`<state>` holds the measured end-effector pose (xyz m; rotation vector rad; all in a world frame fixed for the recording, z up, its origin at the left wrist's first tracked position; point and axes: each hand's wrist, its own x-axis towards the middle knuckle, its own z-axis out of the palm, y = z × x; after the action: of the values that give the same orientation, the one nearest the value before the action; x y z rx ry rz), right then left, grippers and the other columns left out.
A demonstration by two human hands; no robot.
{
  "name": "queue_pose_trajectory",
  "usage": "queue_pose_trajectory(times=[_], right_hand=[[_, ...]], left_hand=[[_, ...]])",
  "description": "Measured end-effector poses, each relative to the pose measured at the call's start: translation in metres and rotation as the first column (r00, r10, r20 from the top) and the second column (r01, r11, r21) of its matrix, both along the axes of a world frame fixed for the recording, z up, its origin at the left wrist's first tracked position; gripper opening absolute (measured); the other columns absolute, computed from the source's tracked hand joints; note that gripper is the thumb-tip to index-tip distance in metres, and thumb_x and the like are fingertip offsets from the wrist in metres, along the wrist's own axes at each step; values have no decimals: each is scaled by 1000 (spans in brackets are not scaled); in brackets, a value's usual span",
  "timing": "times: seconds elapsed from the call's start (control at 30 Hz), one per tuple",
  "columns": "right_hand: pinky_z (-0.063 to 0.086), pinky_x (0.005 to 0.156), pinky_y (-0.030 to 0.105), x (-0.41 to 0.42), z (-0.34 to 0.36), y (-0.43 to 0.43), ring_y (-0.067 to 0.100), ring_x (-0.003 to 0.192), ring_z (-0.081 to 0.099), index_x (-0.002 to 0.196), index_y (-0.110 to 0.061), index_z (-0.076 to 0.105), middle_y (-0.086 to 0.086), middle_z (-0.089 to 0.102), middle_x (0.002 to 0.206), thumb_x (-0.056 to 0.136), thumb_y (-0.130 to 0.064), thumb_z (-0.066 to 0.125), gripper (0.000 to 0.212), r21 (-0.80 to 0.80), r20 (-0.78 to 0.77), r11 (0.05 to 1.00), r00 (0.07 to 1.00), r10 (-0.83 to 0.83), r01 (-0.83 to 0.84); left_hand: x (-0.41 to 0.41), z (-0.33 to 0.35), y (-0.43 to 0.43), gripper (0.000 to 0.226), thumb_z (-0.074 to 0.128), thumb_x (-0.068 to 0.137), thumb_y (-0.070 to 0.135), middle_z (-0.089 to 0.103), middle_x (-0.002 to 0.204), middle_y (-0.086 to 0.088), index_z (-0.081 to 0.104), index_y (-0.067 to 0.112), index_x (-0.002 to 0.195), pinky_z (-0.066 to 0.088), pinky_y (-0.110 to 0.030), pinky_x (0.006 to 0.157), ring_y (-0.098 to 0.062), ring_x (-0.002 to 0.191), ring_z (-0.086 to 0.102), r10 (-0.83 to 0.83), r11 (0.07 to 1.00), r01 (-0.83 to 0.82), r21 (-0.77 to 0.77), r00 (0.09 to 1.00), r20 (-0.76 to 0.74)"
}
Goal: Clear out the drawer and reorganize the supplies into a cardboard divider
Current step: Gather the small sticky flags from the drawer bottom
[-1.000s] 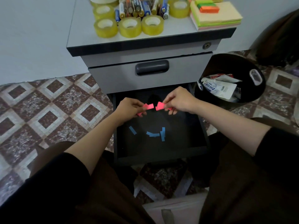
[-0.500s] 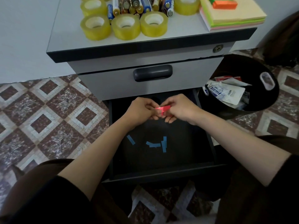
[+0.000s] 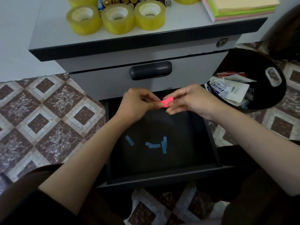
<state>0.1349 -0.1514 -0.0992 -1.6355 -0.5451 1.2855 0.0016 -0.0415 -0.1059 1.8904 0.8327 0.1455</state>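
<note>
The lower drawer (image 3: 211, 140) of a grey cabinet stands pulled out, black inside. Several small blue paper strips (image 3: 155, 144) lie on its floor. Above the drawer's back half, my left hand (image 3: 136, 103) and my right hand (image 3: 190, 99) meet, both pinching a small stack of pink paper strips (image 3: 166, 102) between fingertips. On the cabinet top sit three yellow tape rolls (image 3: 116, 18), several batteries (image 3: 103, 4) behind them, and a pad of coloured sticky notes (image 3: 240, 8) at the right. No cardboard divider is in view.
The upper drawer (image 3: 186, 73) is closed, with a dark handle (image 3: 150, 70). A black bin (image 3: 266, 98) holding wrappers and packets stands right of the cabinet. Patterned floor tiles (image 3: 48, 114) lie to the left. My dark-clothed knees flank the open drawer.
A second ago each hand held its own pink strips, a little apart. The hands have come together and the strips now form one stack. The camera has moved closer to the cabinet.
</note>
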Motion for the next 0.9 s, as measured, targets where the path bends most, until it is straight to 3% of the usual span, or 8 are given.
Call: queue_pose_trajectory(times=[0.13,0.27,0.37,0.43,0.6,0.73,0.8,0.9], right_hand=[[58,61,22,0,3,-3,16,63,70,89,-1,67,11,72,72,78,5,64,13,13,-63,1000,998,-9,10],[57,57,21,-1,3,-5,15,58,69,87,-3,68,11,72,71,79,4,65,10,-11,15,1000,1000,-12,12],[52,48,18,0,4,-5,11,49,63,87,-7,64,8,69,66,81,5,65,13,-26,106,999,994,-40,42],[47,42,17,0,4,-4,10,44,59,86,-9,62,9,67,68,80,4,66,15,-42,156,998,987,-46,53],[45,42,16,-4,3,-3,9,45,59,84,-10,63,3,69,66,82,-1,66,10,-66,181,998,983,-1,13],[46,47,16,-3,5,-3,6,47,59,85,-10,67,-1,70,67,81,-3,68,9,-60,239,997,969,57,-44],[45,50,14,-5,5,-4,1,49,57,84,-12,69,-6,67,64,76,-4,73,11,-47,388,993,914,122,-113],[40,55,7,-9,5,-6,1,52,54,88,-15,73,-11,60,64,77,-12,74,12,-80,707,973,675,209,-217]], left_hand=[[1,0,-2,7,75,73,21,67,75,9,68,23,73,49,-11,71,0,73,63,-28,999,27,32,999,30],[1,-3,-5,9,74,75,23,67,82,10,75,19,83,44,-5,70,3,76,59,-104,952,77,296,992,77],[0,-5,-7,32,76,73,26,71,101,-1,73,13,102,49,-22,88,-9,94,64,-246,866,187,464,967,71],[-1,-6,-8,37,78,71,23,72,101,-4,71,13,106,52,-37,87,-17,94,67,-273,819,209,534,961,42],[-1,-8,-9,25,76,76,23,73,85,-4,74,17,100,55,-42,70,-20,75,67,-260,783,192,591,965,32],[1,-6,-8,23,74,78,23,73,85,-2,74,19,100,53,-41,72,-17,76,65,-232,800,197,567,973,-9],[0,-6,-6,23,73,78,22,73,86,-2,73,18,101,53,-41,74,-17,78,65,-227,801,206,562,973,-32],[0,-5,-6,25,74,77,21,73,88,-3,73,19,102,51,-41,79,-18,81,64,-220,814,211,542,974,-50]])
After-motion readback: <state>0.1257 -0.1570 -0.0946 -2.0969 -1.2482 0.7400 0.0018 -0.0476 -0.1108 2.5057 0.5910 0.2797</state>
